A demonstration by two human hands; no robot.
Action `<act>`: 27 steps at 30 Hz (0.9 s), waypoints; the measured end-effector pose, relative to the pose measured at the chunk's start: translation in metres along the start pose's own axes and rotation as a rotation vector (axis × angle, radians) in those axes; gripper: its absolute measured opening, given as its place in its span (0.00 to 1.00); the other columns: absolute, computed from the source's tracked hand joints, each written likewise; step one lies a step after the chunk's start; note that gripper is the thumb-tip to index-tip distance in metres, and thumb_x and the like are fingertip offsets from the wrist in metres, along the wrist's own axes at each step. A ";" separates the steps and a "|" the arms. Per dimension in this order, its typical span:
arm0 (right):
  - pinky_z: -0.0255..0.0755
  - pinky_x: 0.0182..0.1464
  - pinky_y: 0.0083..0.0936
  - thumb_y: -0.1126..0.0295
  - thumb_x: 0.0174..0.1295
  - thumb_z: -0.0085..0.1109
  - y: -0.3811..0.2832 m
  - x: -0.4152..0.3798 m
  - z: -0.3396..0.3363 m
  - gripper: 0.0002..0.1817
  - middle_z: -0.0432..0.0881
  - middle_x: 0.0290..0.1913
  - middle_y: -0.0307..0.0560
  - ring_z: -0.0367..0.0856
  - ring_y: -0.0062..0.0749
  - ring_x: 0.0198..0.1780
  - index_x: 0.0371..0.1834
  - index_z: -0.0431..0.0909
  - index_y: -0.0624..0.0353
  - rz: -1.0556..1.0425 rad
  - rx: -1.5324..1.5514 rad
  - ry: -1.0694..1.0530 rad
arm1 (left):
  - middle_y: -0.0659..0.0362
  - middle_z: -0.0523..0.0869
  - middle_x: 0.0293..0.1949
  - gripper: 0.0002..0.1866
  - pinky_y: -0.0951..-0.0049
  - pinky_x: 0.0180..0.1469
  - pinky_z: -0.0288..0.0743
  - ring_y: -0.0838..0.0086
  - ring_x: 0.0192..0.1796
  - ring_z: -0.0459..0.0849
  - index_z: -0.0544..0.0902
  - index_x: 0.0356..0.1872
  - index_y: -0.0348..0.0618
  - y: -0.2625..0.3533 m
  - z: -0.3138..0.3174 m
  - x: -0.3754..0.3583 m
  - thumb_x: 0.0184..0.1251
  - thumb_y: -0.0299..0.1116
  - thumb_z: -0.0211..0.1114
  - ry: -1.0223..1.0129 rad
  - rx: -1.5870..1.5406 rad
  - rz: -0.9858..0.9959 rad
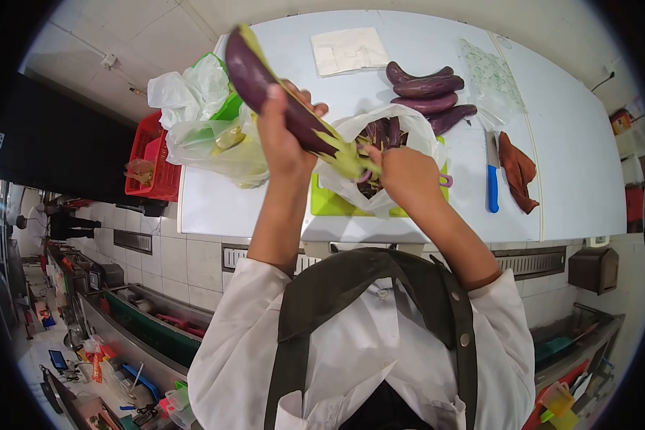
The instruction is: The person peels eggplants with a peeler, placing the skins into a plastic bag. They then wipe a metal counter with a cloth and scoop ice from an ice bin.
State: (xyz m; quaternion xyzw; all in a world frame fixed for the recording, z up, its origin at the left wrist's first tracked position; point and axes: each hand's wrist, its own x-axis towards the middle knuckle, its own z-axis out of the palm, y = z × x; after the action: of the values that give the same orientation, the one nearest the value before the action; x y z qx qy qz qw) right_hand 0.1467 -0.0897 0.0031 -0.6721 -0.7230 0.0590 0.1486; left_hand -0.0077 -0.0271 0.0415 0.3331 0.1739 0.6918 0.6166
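Note:
My left hand (pixel 285 136) is wrapped round a large eggplant (pixel 254 80), tilted with its near end over an open white plastic bag (pixel 426 129). Pale green strips run along the eggplant where the purple skin is off. At that near end, my right hand (pixel 405 172) is closed on something small that I cannot make out. Dark purple peelings (pixel 380 136) lie inside the bag. Under the bag is a lime green cutting board (pixel 330 203). Several whole eggplants (pixel 430 87) lie beyond it, to the right.
A blue-handled knife (pixel 492 179) and a brown cloth (pixel 516 173) lie at the right. White napkins (pixel 350 51) are at the back. At the left are plastic bags (pixel 197 89) and a red basket (pixel 166 175). Another person (pixel 72 223) stands far left.

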 end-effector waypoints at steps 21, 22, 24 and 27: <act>0.66 0.33 0.37 0.64 0.58 0.56 0.023 -0.015 -0.044 0.10 0.74 0.30 0.50 0.74 0.48 0.28 0.33 0.76 0.60 -0.085 0.328 0.280 | 0.64 0.77 0.28 0.16 0.81 0.34 0.69 0.82 0.30 0.75 0.76 0.33 0.38 -0.020 0.007 -0.024 0.42 0.26 0.73 -0.123 0.730 -0.180; 0.65 0.34 0.36 0.64 0.57 0.57 0.022 -0.016 -0.046 0.10 0.74 0.31 0.49 0.74 0.47 0.29 0.35 0.76 0.60 -0.091 0.308 0.286 | 0.64 0.77 0.28 0.15 0.81 0.34 0.69 0.82 0.30 0.75 0.76 0.33 0.38 -0.023 0.003 -0.024 0.43 0.26 0.72 -0.128 0.733 -0.178; 0.65 0.35 0.34 0.66 0.56 0.58 0.023 -0.016 -0.046 0.10 0.73 0.32 0.47 0.73 0.44 0.30 0.37 0.77 0.59 -0.135 0.258 0.363 | 0.64 0.77 0.27 0.14 0.81 0.34 0.69 0.82 0.30 0.75 0.76 0.32 0.38 -0.024 -0.001 -0.027 0.44 0.26 0.71 -0.130 0.723 -0.163; 0.64 0.36 0.32 0.70 0.53 0.62 0.034 -0.014 -0.033 0.11 0.72 0.33 0.44 0.71 0.39 0.31 0.40 0.78 0.58 -0.227 0.196 0.500 | 0.64 0.76 0.27 0.12 0.80 0.34 0.68 0.82 0.30 0.74 0.76 0.32 0.38 -0.022 -0.005 -0.030 0.45 0.25 0.69 -0.131 0.686 -0.128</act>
State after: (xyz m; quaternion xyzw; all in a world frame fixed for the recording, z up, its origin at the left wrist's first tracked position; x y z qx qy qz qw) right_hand 0.1896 -0.1042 0.0227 -0.5628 -0.7255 -0.0558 0.3921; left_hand 0.0059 -0.0514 0.0166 0.5531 0.3767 0.5301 0.5208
